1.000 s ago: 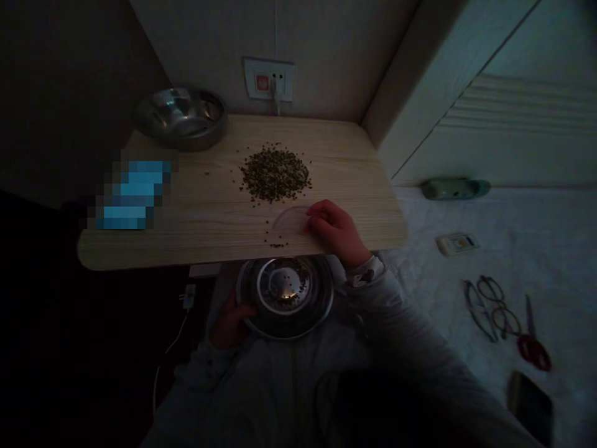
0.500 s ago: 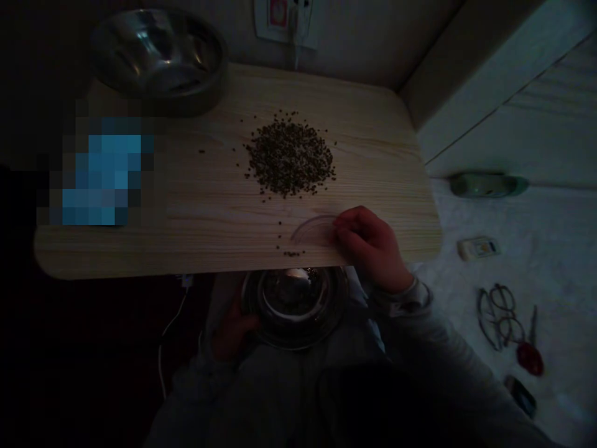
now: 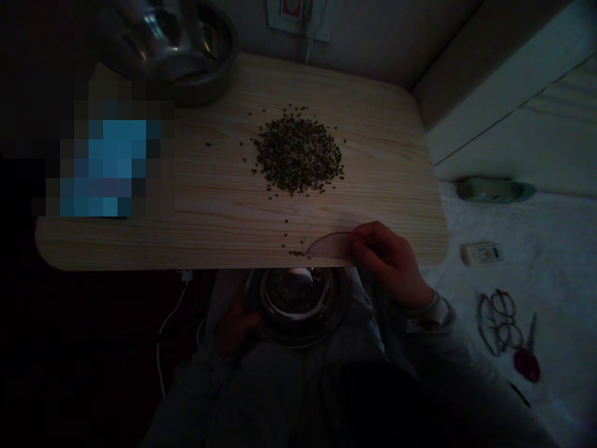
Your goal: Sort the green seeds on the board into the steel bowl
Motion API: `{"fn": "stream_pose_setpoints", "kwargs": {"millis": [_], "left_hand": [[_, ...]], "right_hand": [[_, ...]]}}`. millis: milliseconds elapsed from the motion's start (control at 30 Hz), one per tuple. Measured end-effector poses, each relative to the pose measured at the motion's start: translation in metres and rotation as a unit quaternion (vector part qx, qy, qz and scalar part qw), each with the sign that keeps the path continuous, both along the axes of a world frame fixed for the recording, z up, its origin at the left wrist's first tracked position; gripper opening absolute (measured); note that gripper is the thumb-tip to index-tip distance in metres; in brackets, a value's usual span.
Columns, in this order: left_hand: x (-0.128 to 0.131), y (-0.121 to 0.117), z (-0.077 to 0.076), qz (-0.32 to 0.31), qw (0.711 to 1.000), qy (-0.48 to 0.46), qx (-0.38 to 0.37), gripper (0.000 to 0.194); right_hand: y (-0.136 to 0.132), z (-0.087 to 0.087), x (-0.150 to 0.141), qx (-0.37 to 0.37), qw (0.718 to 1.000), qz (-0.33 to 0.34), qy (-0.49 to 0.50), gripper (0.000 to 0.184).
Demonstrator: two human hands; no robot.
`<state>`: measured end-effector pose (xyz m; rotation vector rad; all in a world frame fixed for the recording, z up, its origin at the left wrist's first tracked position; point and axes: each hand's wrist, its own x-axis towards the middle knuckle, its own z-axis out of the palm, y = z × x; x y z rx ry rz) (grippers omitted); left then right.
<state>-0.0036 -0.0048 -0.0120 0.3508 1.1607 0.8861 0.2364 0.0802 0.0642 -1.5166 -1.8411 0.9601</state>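
My right hand (image 3: pixel 389 261) pinches a clear half-round protractor (image 3: pixel 329 244) on the tabletop by the front edge. The curved side of the protractor faces away from me, and its left tip is beside a few loose dark seeds (image 3: pixel 295 253). Farther back on the wood lies a wide heap of small dark seeds (image 3: pixel 299 152). Below the table edge, a shiny metal bowl (image 3: pixel 305 333) rests on my lap, its far rim hidden under the board. In deep shadow, my left hand (image 3: pixel 236 330) grips that bowl at its left rim.
A large steel basin (image 3: pixel 205 87) stands at the back left of the wooden table (image 3: pixel 387 137). In front of it is a blurred-out blue patch (image 3: pixel 116 158). On the white surface to the right lie a green bottle (image 3: pixel 494 190), a small box (image 3: pixel 482 253) and scissors (image 3: pixel 527 361).
My right hand has brought the protractor slightly nearer the front edge and to the right, its tip now at the loose seeds. The left hand stays on the bowl. The view has shifted a little.
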Motion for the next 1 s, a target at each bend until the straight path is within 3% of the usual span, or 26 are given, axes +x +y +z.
{"fn": "stream_pose_setpoints", "kwargs": {"millis": [267, 533, 1000], "left_hand": [[0.0018, 0.0027, 0.0014, 0.019, 1.000, -0.003, -0.017, 0.068], [0.0034, 0.0041, 0.0078, 0.006, 1.000, -0.006, 0.015, 0.070], [0.0024, 0.0019, 0.0066, 0.016, 1.000, 0.016, -0.010, 0.074]], "right_hand": [[-0.0056, 0.0002, 0.0053, -0.003, 0.999, 0.049, -0.015, 0.010], [-0.0062, 0.0023, 0.0009, -0.003, 0.999, 0.010, 0.044, 0.009], [-0.0072, 0.0003, -0.0041, -0.016, 0.997, -0.006, 0.075, 0.010]]}}
